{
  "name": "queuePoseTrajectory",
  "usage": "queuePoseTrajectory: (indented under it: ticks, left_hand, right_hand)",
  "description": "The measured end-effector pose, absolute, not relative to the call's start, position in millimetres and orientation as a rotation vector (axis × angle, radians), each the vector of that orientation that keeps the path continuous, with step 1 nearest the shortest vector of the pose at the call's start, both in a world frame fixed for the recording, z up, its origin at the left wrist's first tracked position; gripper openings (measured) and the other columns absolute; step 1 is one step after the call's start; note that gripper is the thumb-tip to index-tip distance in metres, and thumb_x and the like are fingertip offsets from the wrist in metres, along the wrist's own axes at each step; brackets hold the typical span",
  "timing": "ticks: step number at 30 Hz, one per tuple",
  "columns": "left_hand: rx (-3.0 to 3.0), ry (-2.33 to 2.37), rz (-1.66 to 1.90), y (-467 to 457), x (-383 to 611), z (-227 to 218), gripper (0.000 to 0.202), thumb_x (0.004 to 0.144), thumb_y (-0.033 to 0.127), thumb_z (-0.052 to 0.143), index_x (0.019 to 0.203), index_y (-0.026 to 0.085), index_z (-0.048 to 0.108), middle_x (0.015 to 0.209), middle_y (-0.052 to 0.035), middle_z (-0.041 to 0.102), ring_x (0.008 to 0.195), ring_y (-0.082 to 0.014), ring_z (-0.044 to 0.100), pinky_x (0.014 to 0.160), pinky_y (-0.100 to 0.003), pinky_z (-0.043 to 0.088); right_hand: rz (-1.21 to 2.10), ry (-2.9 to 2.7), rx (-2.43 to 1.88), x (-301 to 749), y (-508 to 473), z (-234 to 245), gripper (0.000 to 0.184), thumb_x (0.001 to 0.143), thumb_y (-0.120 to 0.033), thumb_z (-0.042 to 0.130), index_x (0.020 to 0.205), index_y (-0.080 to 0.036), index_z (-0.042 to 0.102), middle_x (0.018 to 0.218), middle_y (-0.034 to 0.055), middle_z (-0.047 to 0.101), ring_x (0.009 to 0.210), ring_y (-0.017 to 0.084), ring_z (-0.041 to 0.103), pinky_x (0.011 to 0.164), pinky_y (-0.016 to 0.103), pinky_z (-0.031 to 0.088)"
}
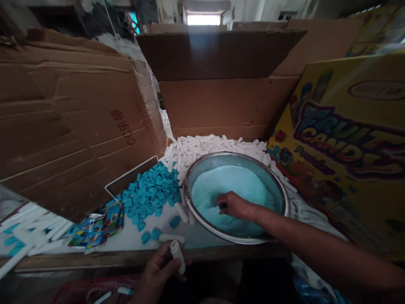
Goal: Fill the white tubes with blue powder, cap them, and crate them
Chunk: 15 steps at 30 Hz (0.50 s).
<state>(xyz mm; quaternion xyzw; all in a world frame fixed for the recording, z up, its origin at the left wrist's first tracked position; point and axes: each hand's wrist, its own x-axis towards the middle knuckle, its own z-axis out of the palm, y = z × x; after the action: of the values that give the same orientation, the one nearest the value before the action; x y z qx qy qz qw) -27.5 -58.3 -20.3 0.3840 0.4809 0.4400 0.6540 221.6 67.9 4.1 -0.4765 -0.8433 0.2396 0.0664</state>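
My left hand [158, 267] is closed around a white plastic tube [178, 257], held nearly upright with its open mouth on top, just in front of the table edge. Over on the right, my right hand [236, 205] reaches into a steel bowl [282, 192] of pale blue powder [234, 179]. Its fingers are closed at the powder's surface around something small, with a dark spot showing, that I cannot make out. Left of the bowl lies a heap of blue caps [155, 185]. White tubes [202, 147] are piled behind the bowl.
Cardboard sheets [215, 103] wall the table's back and left. A yellow printed carton [341, 88] stands at right. Colourful sachets [99, 228] lie at front left beside white tubes with blue caps [41, 230]. A red container [91, 289] sits below the table edge.
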Motion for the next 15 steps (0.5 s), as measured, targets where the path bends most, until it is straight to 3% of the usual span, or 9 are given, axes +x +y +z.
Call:
queuePoseTrajectory:
  ticks: [7,15]
  left_hand:
    - [0.877,1.093,1.047,-58,-26,-21,0.033,0.066,0.036,0.068,0.092,0.018,0.061,0.07,-0.003,0.061,0.062,-0.0167,0.051,0.049,-0.025,0.047]
    - [0.926,1.094,1.026,-55,-26,-19,0.031,0.067,0.038,0.066,0.089,0.017,0.061,0.071,-0.0034,0.061,0.06,-0.0158,0.05,0.049,-0.024,0.047]
  right_hand:
    - [0.537,-2.632,-1.387,225,68,16,0.016,0.071,-0.01,0.058,0.084,-0.012,0.067,0.085,0.0083,0.068,0.077,0.02,0.06,0.069,0.026,0.042]
    - [0.408,-2.629,-1.428,232,69,23,0.019,0.073,-0.012,0.056,0.089,-0.014,0.065,0.091,0.0082,0.066,0.081,0.02,0.06,0.068,0.025,0.042]
